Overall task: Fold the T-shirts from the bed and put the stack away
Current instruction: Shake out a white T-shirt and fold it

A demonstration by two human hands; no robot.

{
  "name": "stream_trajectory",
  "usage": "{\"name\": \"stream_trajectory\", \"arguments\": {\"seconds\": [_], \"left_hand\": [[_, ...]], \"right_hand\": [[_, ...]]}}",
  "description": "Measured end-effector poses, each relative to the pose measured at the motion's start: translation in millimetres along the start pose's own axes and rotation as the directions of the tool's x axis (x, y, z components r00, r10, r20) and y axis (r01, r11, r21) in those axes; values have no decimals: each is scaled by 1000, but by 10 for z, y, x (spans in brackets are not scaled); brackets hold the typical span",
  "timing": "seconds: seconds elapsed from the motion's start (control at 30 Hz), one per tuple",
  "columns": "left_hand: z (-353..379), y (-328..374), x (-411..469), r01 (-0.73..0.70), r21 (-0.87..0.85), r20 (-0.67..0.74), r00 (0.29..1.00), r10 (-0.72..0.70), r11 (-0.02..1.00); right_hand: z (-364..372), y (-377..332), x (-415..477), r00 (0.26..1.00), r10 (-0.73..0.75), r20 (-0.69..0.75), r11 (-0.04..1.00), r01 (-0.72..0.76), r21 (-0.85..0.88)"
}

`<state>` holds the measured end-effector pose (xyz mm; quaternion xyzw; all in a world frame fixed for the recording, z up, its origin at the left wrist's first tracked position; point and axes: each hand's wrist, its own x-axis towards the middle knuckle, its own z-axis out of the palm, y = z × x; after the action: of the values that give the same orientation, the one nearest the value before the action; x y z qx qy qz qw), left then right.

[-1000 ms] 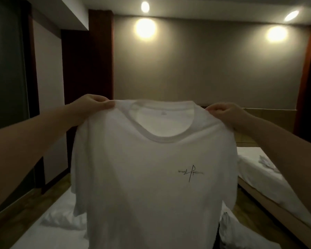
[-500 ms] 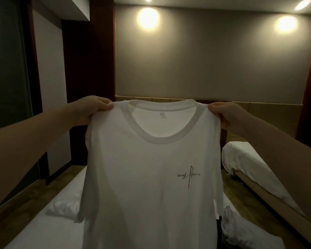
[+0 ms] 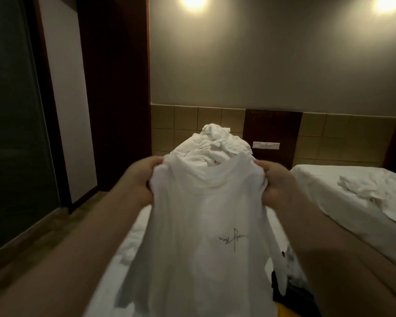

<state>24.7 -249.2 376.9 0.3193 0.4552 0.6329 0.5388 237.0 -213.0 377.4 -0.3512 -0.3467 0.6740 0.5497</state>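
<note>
Field note: the white T-shirt (image 3: 204,225) is up in the air between both hands, front toward me, with a small black script print (image 3: 232,239) below the right hand and inboard of it. The left hand (image 3: 142,181) is clenched on bunched cloth at one shoulder and the right hand (image 3: 273,186) is clenched on the other. The collar sags slack between them. The body of the shirt hangs down from the hands over the near bed (image 3: 117,266), and the hem runs out of frame. Just beyond the hands, past the collar, sits a heap of crumpled white cloth (image 3: 217,145). I take it for more shirts waiting, though I cannot tell garments from bedding there. Well off to the right of the right hand is a second bed (image 3: 329,179) with rumpled white cloth on it. Under the right wrist is something dark (image 3: 290,291), mostly hidden. No folded stack is in view. My read is that this is early in the task, with the shirt being squared up for laying out. The next move calls for lowering both hands together onto the bare sheet beneath them, shoulders level and pulled apart so the limp cloth lands flat with the sleeves clear, then letting go to fold.
</note>
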Motion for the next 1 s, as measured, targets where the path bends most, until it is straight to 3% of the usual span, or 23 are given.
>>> {"name": "stream_trajectory", "arguments": {"seconds": [0.07, 0.1, 0.17, 0.23, 0.33, 0.57, 0.83, 1.0], "left_hand": [[91, -301, -219, -146, -72, -54, 988, 143, 987], [140, -456, -336, -260, 27, -115, 958, 261, 965], [209, -725, -523, -447, 324, -155, 844, 513, 834], [210, -922, -597, -525, 439, -99, 779, 620, 729], [182, -1066, -626, -571, 495, -27, 744, 668, 655], [72, -1094, -596, -583, 621, 76, 710, 700, 524], [59, -1018, -679, -604, 447, 38, 750, 661, 660], [-18, -1031, -660, -622, 508, 172, 751, 638, 596]], "right_hand": [[100, 333, -192, 999, -38, 10, 990, 37, 137], [147, 501, -290, 994, -102, -28, 983, 105, 148], [255, 823, -484, 948, -301, -106, 953, 294, -72], [335, 1090, -584, 889, -444, -115, 865, 391, -315], [384, 1283, -622, 850, -520, -86, 788, 438, -434], [443, 1367, -699, 798, -598, -69, 752, 530, -393], [329, 1300, -649, 856, -513, 69, 761, 490, -425], [191, 1116, -606, 910, -396, 120, 804, 407, -433]]}}
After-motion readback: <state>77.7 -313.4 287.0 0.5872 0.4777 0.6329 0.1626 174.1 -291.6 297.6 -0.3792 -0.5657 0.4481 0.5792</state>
